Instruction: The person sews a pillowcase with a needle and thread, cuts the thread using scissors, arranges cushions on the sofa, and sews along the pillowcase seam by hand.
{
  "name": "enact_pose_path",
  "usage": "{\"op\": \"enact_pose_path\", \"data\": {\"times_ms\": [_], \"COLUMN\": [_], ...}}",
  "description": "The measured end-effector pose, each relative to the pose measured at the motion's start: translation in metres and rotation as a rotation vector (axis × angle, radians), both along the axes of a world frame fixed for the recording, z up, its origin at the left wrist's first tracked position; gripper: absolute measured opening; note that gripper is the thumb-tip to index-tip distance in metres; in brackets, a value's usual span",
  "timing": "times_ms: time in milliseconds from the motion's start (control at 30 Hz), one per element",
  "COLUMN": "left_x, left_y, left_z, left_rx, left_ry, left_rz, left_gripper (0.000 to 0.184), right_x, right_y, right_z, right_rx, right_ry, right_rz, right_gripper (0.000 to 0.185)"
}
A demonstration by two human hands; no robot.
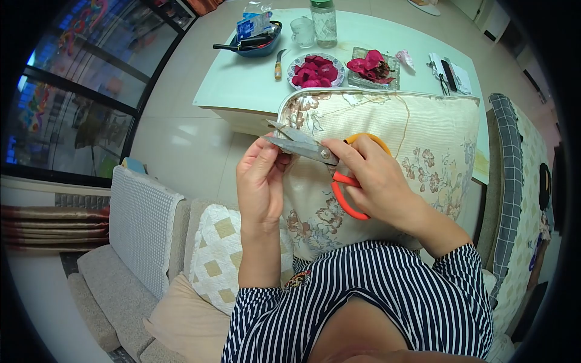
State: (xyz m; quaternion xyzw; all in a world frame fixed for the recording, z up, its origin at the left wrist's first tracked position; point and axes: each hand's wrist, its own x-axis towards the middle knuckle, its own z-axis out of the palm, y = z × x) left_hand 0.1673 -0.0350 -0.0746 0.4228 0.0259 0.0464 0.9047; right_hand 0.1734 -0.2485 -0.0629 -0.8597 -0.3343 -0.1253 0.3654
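Note:
My right hand (381,184) grips a pair of scissors (302,149) by its orange and red handles. The blades are spread apart and point left. Just under their tips, the fingers of my left hand (261,175) are pinched together beside the left edge of a floral cushion (363,121). What sits between those fingertips is too small to tell. The cream cushion, patterned with brown and grey flowers, lies over my lap and against the table's near edge. A loose tan thread (408,118) curves across its upper right part.
Ahead is a pale table (242,78) bearing a plate of dark pink petals (315,71), a glass dish with more petals (372,65), a curved knife (279,64), a blue basket (260,49), a glass mug (303,31) and a bottle (324,24). A grey sofa (115,290) stands left.

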Motion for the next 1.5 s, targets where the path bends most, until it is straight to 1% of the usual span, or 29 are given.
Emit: {"op": "enact_pose_path", "data": {"times_ms": [200, 367, 467, 533, 567, 633, 667, 700, 733, 767, 800, 867, 900, 933, 967, 1000, 1033, 1067, 1100, 1133, 1200, 1233, 1300, 1333, 1400, 1433, 1500], "left_x": [-0.001, -0.002, -0.002, -0.001, 0.000, 0.002, 0.004, 0.004, 0.004, 0.006, 0.007, 0.011, 0.014, 0.017, 0.019, 0.021, 0.022, 0.023, 0.022, 0.021, 0.020, 0.021, 0.022, 0.023, 0.024, 0.025, 0.026], "left_y": [0.004, 0.002, 0.000, 0.001, 0.002, 0.005, 0.006, 0.007, 0.008, 0.008, 0.008, 0.006, 0.002, -0.002, -0.007, -0.013, -0.017, -0.020, -0.021, -0.021, -0.020, -0.019, -0.019, -0.019, -0.021, -0.022, -0.027], "left_z": [-0.003, 0.004, 0.005, 0.003, 0.002, -0.002, -0.004, -0.004, -0.004, -0.005, -0.005, -0.006, -0.006, -0.005, -0.005, -0.005, -0.004, -0.005, -0.006, -0.009, -0.016, -0.019, -0.020, -0.020, -0.019, -0.019, -0.016], "left_rx": [0.024, 0.092, 0.123, 0.118, 0.114, 0.111, 0.106, 0.101, 0.108, 0.110, 0.092, 0.273, 0.250, 0.375, 0.502, 0.490, 0.520, 0.553, 0.550, 0.547, 0.542, 0.511, 0.498, 0.488, 0.490, 0.492, 0.510], "left_ry": [-0.003, 0.054, 0.056, 0.054, 0.052, 0.050, 0.045, 0.046, 0.030, 0.011, 0.005, -0.057, -0.064, -0.068, -0.074, -0.082, -0.059, -0.036, -0.039, -0.006, 0.063, 0.065, 0.051, 0.036, 0.047, 0.050, 0.061], "left_rz": [0.003, 0.029, 0.039, 0.049, 0.059, 0.065, 0.069, 0.062, 0.080, 0.089, 0.060, 0.203, 0.170, 0.231, 0.300, 0.287, 0.211, 0.140, 0.138, 0.139, 0.140, 0.147, 0.135, 0.126, 0.125, 0.131, 0.145], "left_gripper": [0.018, 0.017, 0.019, 0.020, 0.021, 0.022, 0.022, 0.022, 0.022, 0.023, 0.023, 0.028, 0.028, 0.032, 0.037, 0.037, 0.041, 0.045, 0.045, 0.043, 0.038, 0.034, 0.033, 0.033, 0.033, 0.032, 0.031], "right_x": [0.002, 0.003, 0.003, 0.002, 0.003, 0.007, 0.012, 0.018, 0.028, 0.041, 0.055, 0.091, 0.111, 0.131, 0.147, 0.162, 0.177, 0.192, 0.204, 0.216, 0.240, 0.255, 0.281, 0.285, 0.291, 0.293, 0.296], "right_y": [0.001, 0.000, -0.003, -0.010, -0.014, -0.028, -0.034, -0.044, -0.052, -0.071, -0.083, -0.122, -0.146, -0.166, -0.180, -0.191, -0.201, -0.209, -0.214, -0.216, -0.214, -0.215, -0.218, -0.215, -0.213, -0.215, -0.216], "right_z": [-0.003, -0.005, -0.004, 0.004, 0.006, 0.008, 0.005, 0.015, 0.021, 0.024, 0.023, 0.012, 0.001, -0.010, -0.012, -0.014, -0.017, -0.022, -0.025, -0.031, -0.042, -0.051, -0.074, -0.082, -0.100, -0.115, -0.147], "right_rx": [0.009, -0.003, 0.007, 0.112, 0.112, 0.253, 0.323, 0.268, 0.285, 0.194, 0.187, 0.019, -0.060, -0.138, -0.230, -0.318, -0.324, -0.446, -0.566, -0.567, -0.667, -0.670, -0.734, -0.736, -0.770, -0.773, -0.698], "right_ry": [0.017, 0.018, 0.030, 0.211, 0.211, 0.343, 0.302, 0.316, 0.300, 0.263, 0.252, 0.166, 0.072, -0.019, 0.042, 0.104, 0.098, 0.178, 0.260, 0.259, 0.399, 0.401, 0.518, 0.523, 0.672, 0.677, 0.661], "right_rz": [0.020, 0.021, 0.038, 0.097, 0.096, 0.004, -0.086, -0.214, -0.330, -0.411, -0.549, -0.675, -0.690, -0.699, -0.748, -0.791, -0.801, -0.822, -0.839, -0.844, -0.844, -0.847, -0.822, -0.824, -0.828, -0.828, -0.907], "right_gripper": [0.058, 0.060, 0.055, 0.056, 0.056, 0.050, 0.052, 0.051, 0.051, 0.048, 0.047, 0.047, 0.046, 0.045, 0.044, 0.043, 0.043, 0.040, 0.037, 0.037, 0.031, 0.031, 0.028, 0.028, 0.030, 0.030, 0.030]}}
